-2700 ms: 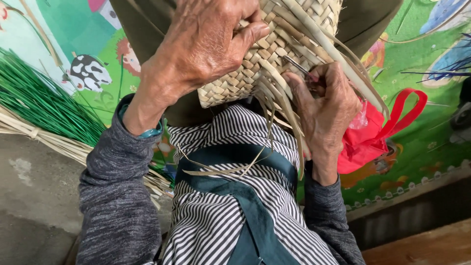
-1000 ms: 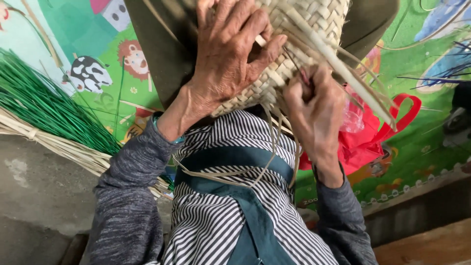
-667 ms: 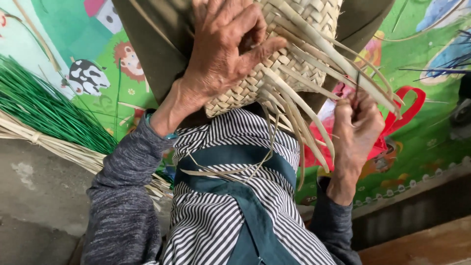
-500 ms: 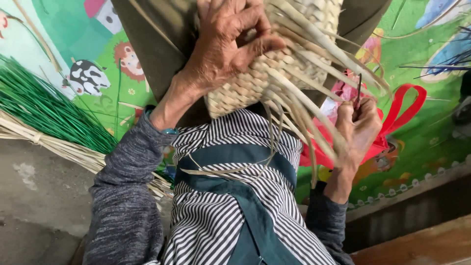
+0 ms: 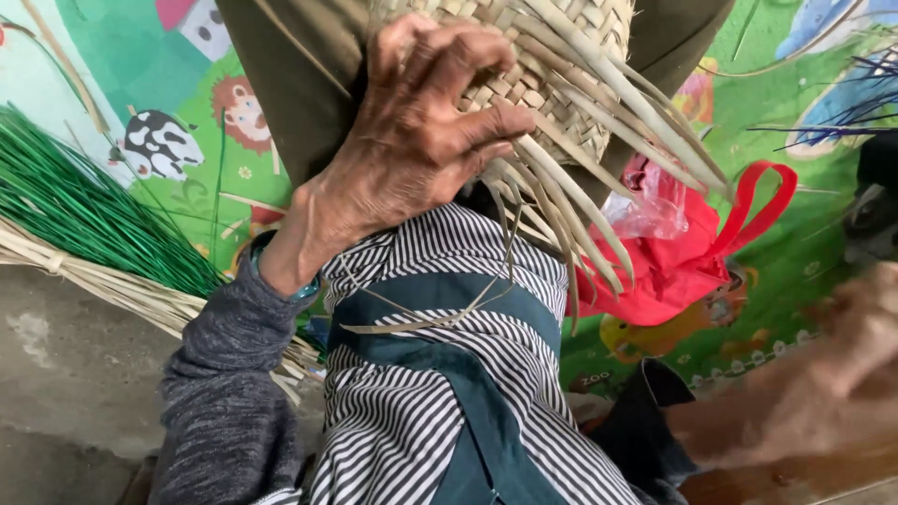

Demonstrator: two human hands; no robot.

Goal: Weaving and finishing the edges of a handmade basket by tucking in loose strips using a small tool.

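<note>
Pale woven straw basket [image 5: 524, 65] with loose trailing strips sits on the lap, top centre. Left hand [image 5: 421, 150] clasps its side, fingers curled. Right hand [image 5: 861, 337] blurred at far right, grip indiscernible. Red plastic bag [image 5: 683, 262] lies beside the basket.

Red handled bag [image 5: 683, 271] beside the mat's edge

Head camera looks steeply down, close over lap.
</note>
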